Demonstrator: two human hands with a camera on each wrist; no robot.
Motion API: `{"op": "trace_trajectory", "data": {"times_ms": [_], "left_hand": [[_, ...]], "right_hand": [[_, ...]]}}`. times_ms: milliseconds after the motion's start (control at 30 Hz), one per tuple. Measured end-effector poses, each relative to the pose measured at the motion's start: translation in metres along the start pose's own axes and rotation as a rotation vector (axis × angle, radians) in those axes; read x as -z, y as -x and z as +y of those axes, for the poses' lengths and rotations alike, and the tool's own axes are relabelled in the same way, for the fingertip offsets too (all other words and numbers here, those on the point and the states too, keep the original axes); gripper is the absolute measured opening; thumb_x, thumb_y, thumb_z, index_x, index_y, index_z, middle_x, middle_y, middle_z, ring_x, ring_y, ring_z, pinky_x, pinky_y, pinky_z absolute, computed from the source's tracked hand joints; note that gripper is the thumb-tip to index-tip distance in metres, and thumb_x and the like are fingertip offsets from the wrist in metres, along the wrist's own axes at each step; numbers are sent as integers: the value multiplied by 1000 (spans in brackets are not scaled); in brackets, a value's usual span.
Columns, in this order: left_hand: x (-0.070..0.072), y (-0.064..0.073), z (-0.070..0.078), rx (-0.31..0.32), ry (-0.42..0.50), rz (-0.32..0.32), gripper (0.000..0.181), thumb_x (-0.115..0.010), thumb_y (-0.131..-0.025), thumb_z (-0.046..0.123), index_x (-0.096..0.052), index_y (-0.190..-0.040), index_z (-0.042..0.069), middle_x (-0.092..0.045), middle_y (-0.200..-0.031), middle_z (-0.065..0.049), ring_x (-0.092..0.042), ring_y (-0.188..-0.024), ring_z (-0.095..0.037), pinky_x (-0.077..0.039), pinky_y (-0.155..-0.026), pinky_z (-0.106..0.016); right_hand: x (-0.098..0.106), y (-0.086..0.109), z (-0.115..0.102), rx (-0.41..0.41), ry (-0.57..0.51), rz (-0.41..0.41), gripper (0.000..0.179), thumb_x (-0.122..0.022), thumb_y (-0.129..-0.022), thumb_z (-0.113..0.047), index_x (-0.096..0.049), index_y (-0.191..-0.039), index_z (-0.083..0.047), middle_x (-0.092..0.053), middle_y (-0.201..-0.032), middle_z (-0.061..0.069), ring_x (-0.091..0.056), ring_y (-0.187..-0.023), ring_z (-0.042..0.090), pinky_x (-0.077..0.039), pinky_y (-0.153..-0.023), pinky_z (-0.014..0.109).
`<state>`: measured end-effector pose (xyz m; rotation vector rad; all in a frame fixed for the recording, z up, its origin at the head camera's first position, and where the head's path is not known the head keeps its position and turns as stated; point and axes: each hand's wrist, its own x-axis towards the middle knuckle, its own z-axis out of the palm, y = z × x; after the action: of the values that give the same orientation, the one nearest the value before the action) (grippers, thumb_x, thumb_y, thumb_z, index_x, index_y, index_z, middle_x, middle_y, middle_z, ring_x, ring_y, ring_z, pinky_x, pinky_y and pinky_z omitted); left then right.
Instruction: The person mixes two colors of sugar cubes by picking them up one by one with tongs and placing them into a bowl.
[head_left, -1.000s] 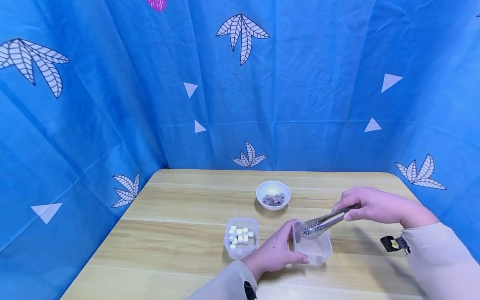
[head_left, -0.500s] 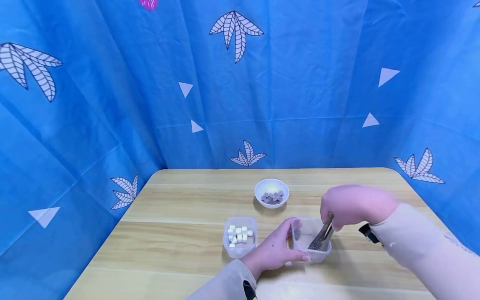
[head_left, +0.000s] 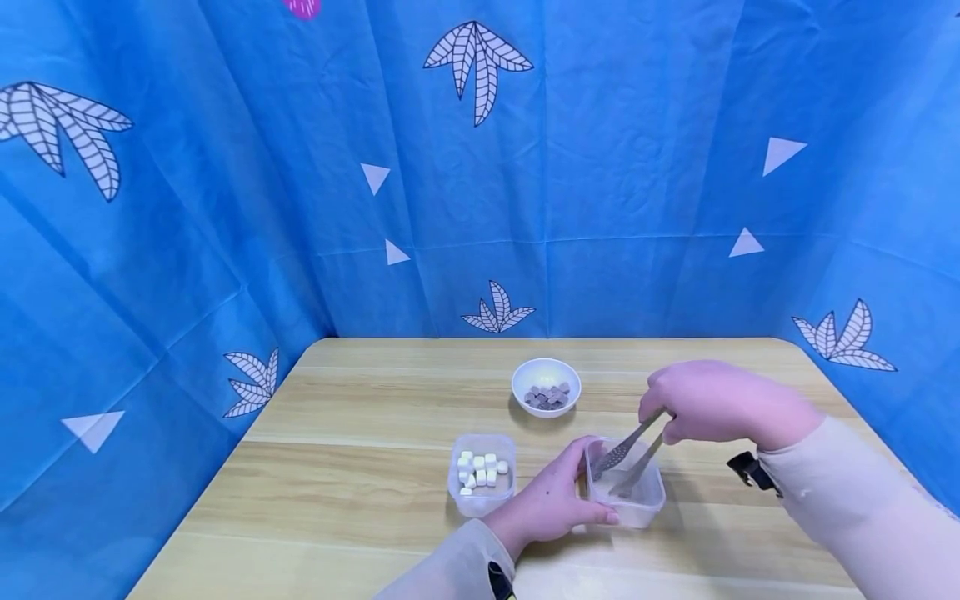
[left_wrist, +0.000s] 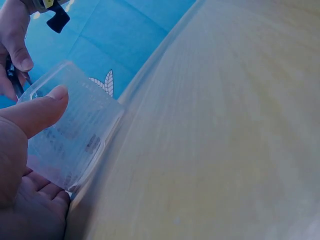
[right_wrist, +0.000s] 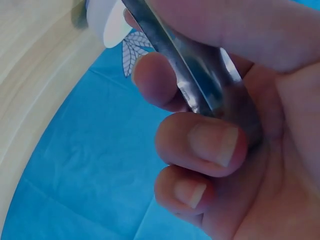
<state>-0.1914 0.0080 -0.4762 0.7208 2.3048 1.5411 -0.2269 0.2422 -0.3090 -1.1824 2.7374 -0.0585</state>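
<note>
My left hand (head_left: 551, 497) grips a clear plastic container (head_left: 643, 515) from its left, thumb along the near side and fingers round the far side. In the left wrist view the thumb lies across the container's wall (left_wrist: 80, 120), and small dark patches show through the plastic. My right hand (head_left: 723, 404) holds metal tongs (head_left: 618, 452) from above. Their arms are spread, with both perforated tips down inside the container. Whether anything lies between the tips is too small to tell. Up close in the right wrist view, fingers and thumb wrap round the tongs' handle (right_wrist: 200, 75).
A second clear container (head_left: 482, 504) with several white cubes (head_left: 480, 472) stands left of my left hand. Behind stands a white bowl (head_left: 546, 371) holding several brownish-purple cubes (head_left: 547, 398). The wooden table (head_left: 337, 467) ends at a blue patterned curtain (head_left: 622, 167).
My right hand has swung the tongs from a low slant to a steeper angle inside the container. Their arms, close together half a second ago, have spread. The left hand stays put.
</note>
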Motion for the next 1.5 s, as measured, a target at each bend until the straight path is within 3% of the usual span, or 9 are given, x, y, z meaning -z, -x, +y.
{"op": "trace_trajectory", "data": {"times_ms": [267,433,733,900,1033,1300,1500], "left_hand": [[-1,2,1,29,0,10,88,-89,-76,32,-38,-148,31,-49,-147,11,-45,-136,-9,-28,-119,-40],[-2,2,1,38,14,6,89,-89,-76,32,-38,-149,30,-48,-148,10,-44,-137,-10,-28,-118,-38],[-3,1,0,43,4,0,90,-88,-76,34,-37,-150,32,-46,-149,14,-42,-138,-9,-27,-119,-40],[-2,0,1,26,22,-5,90,-88,-77,32,-37,-150,33,-49,-146,16,-42,-137,-7,-25,-120,-41],[-2,1,1,30,10,0,91,-88,-77,34,-36,-151,29,-48,-148,12,-42,-138,-9,-27,-119,-37],[-1,2,0,31,1,11,88,-88,-77,31,-38,-149,28,-49,-147,11,-44,-137,-11,-31,-117,-35],[-1,2,0,34,7,13,87,-89,-77,32,-39,-148,29,-49,-147,11,-45,-136,-12,-31,-117,-37]], "right_hand": [[-6,9,-7,-94,23,-36,23,-87,-72,-18,-75,-84,-34,-61,-82,-18,-57,-73,8,-53,-67,38],[-13,15,-10,-94,-10,-24,23,-83,-76,-18,-67,-74,-34,-56,-74,-20,-49,-65,6,-46,-60,33],[-14,33,4,30,-65,86,22,-76,-87,-24,-65,-77,-39,-49,-72,-24,-43,-65,0,-38,-58,26],[-13,40,13,17,-82,155,6,-72,-93,-31,-74,-94,-36,-61,-85,-25,-56,-76,-1,-50,-65,31],[-15,42,18,-7,-74,243,16,-70,-96,-33,-76,-109,-28,-71,-101,-16,-65,-89,5,-57,-75,39],[-28,29,23,-82,-87,415,26,-69,-97,-33,-76,-117,-19,-74,-111,-3,-70,-104,25,-55,-89,52],[-44,11,30,-129,-111,472,29,-68,-98,-29,-75,-119,-11,-74,-114,4,-69,-106,31,-53,-92,55]]}}
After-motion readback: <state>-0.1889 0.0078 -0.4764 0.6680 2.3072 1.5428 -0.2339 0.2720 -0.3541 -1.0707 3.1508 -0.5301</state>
